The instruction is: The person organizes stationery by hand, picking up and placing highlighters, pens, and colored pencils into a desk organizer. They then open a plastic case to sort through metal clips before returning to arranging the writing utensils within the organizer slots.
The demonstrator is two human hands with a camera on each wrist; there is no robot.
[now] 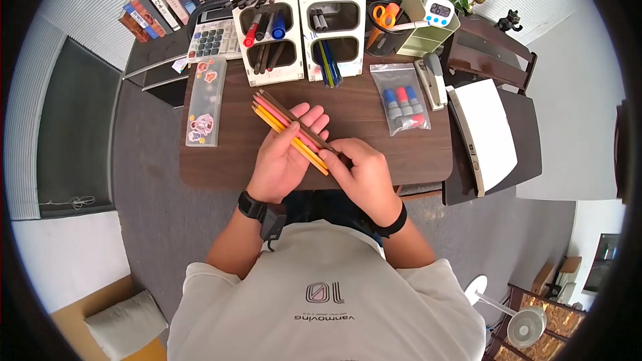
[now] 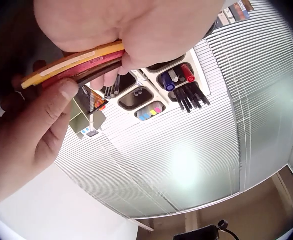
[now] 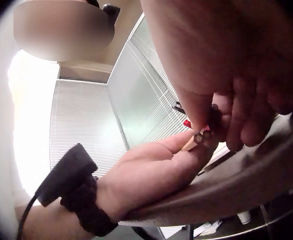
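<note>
Several coloured pencils, with a yellow pencil (image 1: pixel 294 142), a pink one and a brown one, lie slantwise across the palm of the left hand (image 1: pixel 281 158), its thumb resting over them. Thumb and fingers of the right hand (image 1: pixel 362 172) pinch the pencils near their lower right ends. In the left wrist view the right hand (image 2: pixel 34 132) touches the dark pencil, beside the red pencil (image 2: pixel 81 67). The right wrist view shows pencil ends (image 3: pixel 199 138) between the left hand (image 3: pixel 151 167) and the right hand (image 3: pixel 231 75).
White organisers (image 1: pixel 299 27) with pens and markers stand at the desk's back. A sticker-covered pencil case (image 1: pixel 206 103) lies left; a clear bag (image 1: pixel 401 124) of red and blue items, a stapler (image 1: pixel 433 80) and a white object (image 1: pixel 485 134) are right. Scissors (image 1: pixel 384 16) stand in a holder.
</note>
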